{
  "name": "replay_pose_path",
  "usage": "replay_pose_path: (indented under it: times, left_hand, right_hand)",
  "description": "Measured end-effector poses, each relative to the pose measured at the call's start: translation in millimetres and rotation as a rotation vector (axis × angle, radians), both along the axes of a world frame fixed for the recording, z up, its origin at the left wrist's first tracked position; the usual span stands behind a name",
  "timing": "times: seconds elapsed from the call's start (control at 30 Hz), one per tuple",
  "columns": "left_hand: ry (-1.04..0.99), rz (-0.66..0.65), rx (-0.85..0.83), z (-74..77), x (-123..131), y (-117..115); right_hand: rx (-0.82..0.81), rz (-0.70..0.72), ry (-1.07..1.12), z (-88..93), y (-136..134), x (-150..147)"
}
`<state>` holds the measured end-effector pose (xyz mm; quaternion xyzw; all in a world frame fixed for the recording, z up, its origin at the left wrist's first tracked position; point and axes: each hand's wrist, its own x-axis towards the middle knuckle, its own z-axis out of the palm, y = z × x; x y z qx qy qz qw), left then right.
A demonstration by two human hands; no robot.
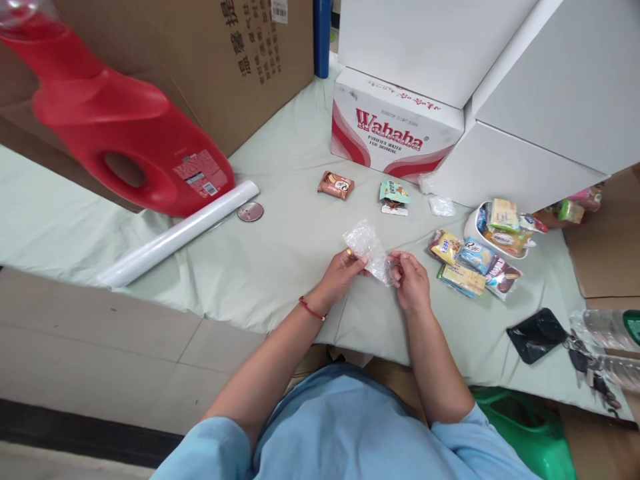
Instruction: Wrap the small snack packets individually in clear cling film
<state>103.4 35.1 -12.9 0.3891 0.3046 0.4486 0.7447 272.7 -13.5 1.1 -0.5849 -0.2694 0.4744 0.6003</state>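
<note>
A crumpled clear plastic bag point(367, 241) is held up between both hands over the cloth-covered table. My left hand point(341, 275), with a ring and a red bracelet, pinches its lower left side. On the right, my right hand point(411, 277) grips the bag's lower right corner with bent fingers. Beyond the hands lie a brown snack packet point(336, 185) and a mint-green snack packet point(395, 193). Right of my right hand several packets lie together, among them a yellow one point(445, 247), a blue one point(476, 255) and a purple-and-white one point(501, 277).
A white tub point(473, 230) holds more packets. Another clear plastic wrap point(442, 206) lies by the Wahaba-style white-and-red carton point(395, 130). At left stand a big red jug point(165, 127), a white roll point(185, 233) and a round metal disc point(251, 212). Keys point(580, 353) and a black pouch point(537, 335) lie right.
</note>
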Motion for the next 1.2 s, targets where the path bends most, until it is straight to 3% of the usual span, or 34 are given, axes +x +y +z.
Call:
replay_pose_path:
  times: [0.2, 0.43, 0.5, 0.63, 0.7, 0.8, 0.87, 0.93, 1.07, 1.2]
  left_hand:
    - [-0.022, -0.106, -0.071, -0.1, -8.2, -1.9]
    - [-0.005, -0.158, -0.048, 1.8, -7.8, -2.1]
    - [0.041, -0.110, -0.018, 1.1, -4.4, -1.0]
    - [0.154, 0.255, 0.146, 2.3, -1.5, -2.0]
    - [0.262, 0.361, 0.268, 6.0, -2.6, -6.3]
    - [0.391, 0.211, 0.371, 14.2, -2.5, -16.4]
    - [0.445, 0.084, 0.371, 18.5, 0.3, -22.2]
    - [0.490, 0.050, 0.351, 19.5, 3.8, -24.6]
    - [0.364, 0.141, 0.160, 11.3, 2.7, -17.9]
    - [0.143, 0.393, -0.008, -0.3, -11.3, -3.8]
  right_hand:
    - [-0.078, 0.114, 0.264, 11.5, -0.7, 9.3]
    - [-0.075, 0.263, 0.217, 9.4, -6.0, 1.1]
    - [-0.057, 0.261, 0.203, 7.4, -5.4, -1.2]
    - [-0.011, 0.175, 0.111, 5.5, -1.9, -6.4]
    - [0.021, 0.119, 0.035, 4.8, -0.6, -9.6]
    - [0.058, 0.079, -0.062, 2.8, -0.3, -13.5]
    - [0.069, 0.115, -0.074, 1.5, -0.5, -14.8]
    - [0.073, 0.168, -0.048, 1.1, -0.5, -14.9]
    - [0.081, 0.169, 0.028, 3.3, 1.0, -12.7]
    - [0.073, 0.109, 0.091, 5.5, 2.7, -9.1]
